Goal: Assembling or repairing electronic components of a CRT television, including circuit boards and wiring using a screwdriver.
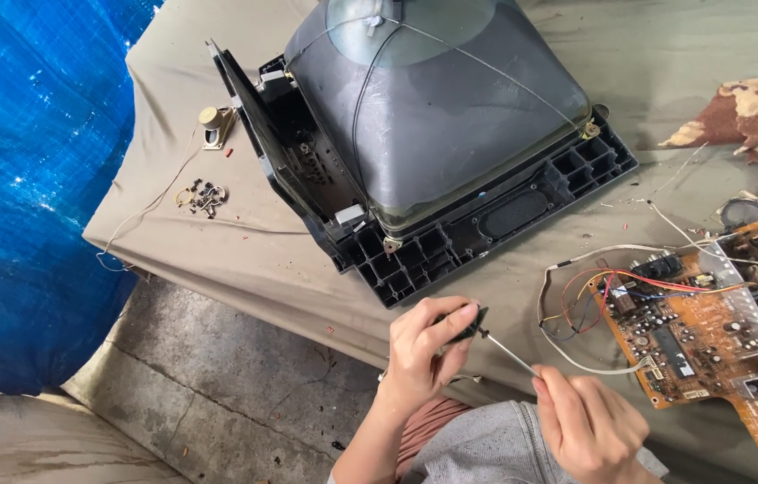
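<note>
Just off the counter's (pixel 217 260) near edge, the left hand (pixel 424 350) has its grip clamped on the black handle of a slim metal-shafted screwdriver (pixel 486 339). The tool's long axis slants down and rightward, handle upper left, tip pointing into the right hand (pixel 589 426), whose fingers are pinched around the shaft end. Beyond, the grey upturned picture tube in its black plastic frame (pixel 450 134) lies nearer the left hand.

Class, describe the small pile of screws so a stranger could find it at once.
Start at the big picture tube lying face down on the cloth-covered table. Look to its left, past the black frame, below the small round speaker. The screws are the dark tangled cluster beside a thin white wire, far from both hands.
</note>
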